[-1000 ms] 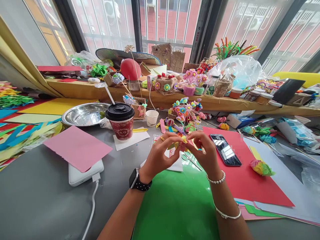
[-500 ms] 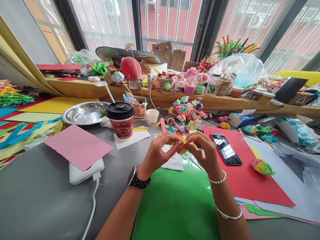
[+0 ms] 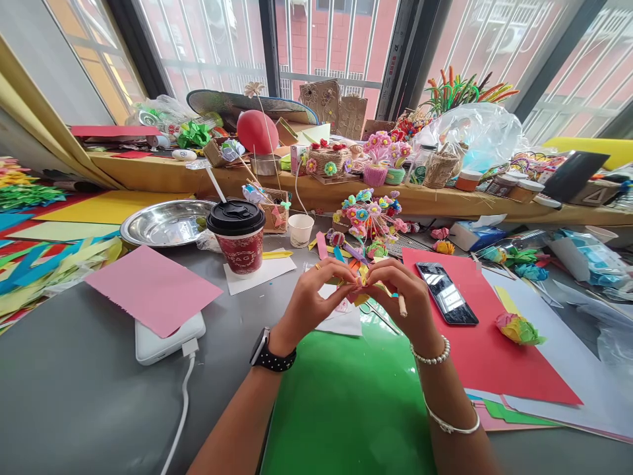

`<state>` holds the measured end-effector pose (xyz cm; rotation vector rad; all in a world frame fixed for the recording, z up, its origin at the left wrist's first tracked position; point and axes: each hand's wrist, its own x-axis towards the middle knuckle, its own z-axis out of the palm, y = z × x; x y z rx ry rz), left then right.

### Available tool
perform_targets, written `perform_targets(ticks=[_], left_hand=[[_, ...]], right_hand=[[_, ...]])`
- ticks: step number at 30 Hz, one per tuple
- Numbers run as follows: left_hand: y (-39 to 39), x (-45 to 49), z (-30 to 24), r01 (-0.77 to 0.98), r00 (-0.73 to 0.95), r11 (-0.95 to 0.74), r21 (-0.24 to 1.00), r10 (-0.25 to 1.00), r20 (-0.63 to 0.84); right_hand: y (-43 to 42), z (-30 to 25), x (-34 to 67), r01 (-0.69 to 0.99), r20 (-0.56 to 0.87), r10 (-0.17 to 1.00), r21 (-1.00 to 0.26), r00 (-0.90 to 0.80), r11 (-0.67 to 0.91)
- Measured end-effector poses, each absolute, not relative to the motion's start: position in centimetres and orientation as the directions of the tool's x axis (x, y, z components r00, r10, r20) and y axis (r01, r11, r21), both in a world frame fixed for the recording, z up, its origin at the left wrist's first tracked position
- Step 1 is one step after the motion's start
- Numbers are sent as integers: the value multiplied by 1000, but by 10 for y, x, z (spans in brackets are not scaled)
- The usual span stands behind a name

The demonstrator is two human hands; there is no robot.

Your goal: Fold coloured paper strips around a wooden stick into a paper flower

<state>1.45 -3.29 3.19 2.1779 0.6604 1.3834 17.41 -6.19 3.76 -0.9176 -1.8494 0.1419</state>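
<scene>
Pink-and-yellow paper [image 3: 357, 299] is pinched midway between left hand [image 3: 312, 302] and right hand [image 3: 406, 293], fingers nearly closed (its long axis is hidden).

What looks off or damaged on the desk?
The pink sheet, left of the cup: its near-left edge is ragged, as if torn, and it lies askew over the white block, partly covering it. I see no spill.

The grey table [image 3: 64, 402] carries 1 glossy green sheet [image 3: 346, 415] nearer me than my left hand [image 3: 312, 300] and right hand [image 3: 413, 300], 1 white device [image 3: 161, 348] left of them, 1 paper cup [image 3: 300, 233] beyond.
</scene>
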Motion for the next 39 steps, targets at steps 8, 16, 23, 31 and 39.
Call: perform_targets(ticks=[8,16,23,31,39], left_hand=[[-32,14,33,140,409,-764,630,624,666],[-31,11,33,141,410,-758,637,630,660],[-32,6,33,180,499,-714,676,659,563],[-32,10,33,141,432,-750,646,634,642],[-32,7,35,138,473,-750,647,624,622]], right_hand=[[-62,39,174,510,727,651,-484,-218,712],[-61,38,173,510,730,646,-478,-222,716],[-61,39,174,551,660,714,-515,-233,656],[-64,41,175,525,687,689,-508,-231,683],[-64,41,175,535,678,694,-505,-240,678]])
